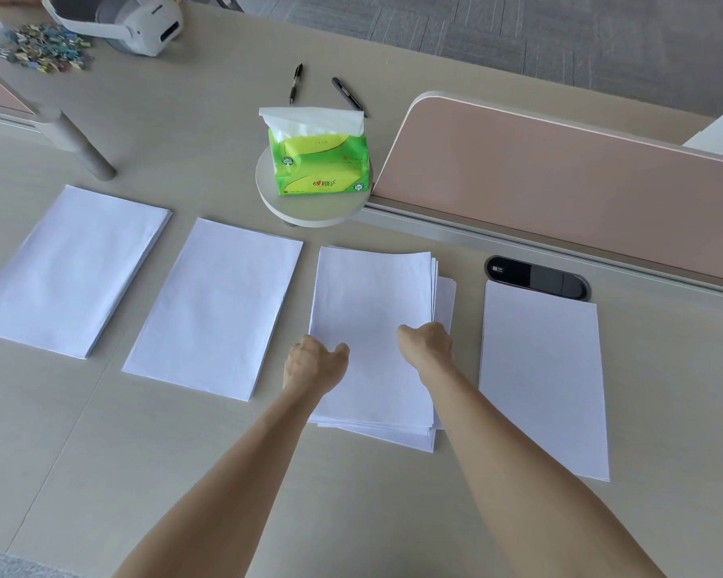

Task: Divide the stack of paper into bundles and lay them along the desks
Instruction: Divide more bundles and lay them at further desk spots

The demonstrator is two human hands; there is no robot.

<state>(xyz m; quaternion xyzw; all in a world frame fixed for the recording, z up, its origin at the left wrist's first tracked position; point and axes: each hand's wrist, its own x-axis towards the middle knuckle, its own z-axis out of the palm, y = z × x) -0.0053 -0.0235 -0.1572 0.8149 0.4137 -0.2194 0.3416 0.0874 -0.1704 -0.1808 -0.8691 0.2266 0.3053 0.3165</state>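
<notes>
Both arms reached forward, the left hand (314, 360) and right hand (427, 344) each gripping a side edge of the loose paper stack (372, 294), thumbs on top, third from left among four piles on the desk (184, 452), counting three neat bundles (213, 306), with two pens (295, 83) and one tissue pack (322, 164) beyond.

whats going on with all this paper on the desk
A person is splitting paper into bundles laid in a row on the desk. The left hand and right hand grip the side edges of the untidy pile, whose sheets are fanned out of line. The far-left bundle and second bundle lie squared beside it, and the right-hand bundle lies on its other side.
</notes>
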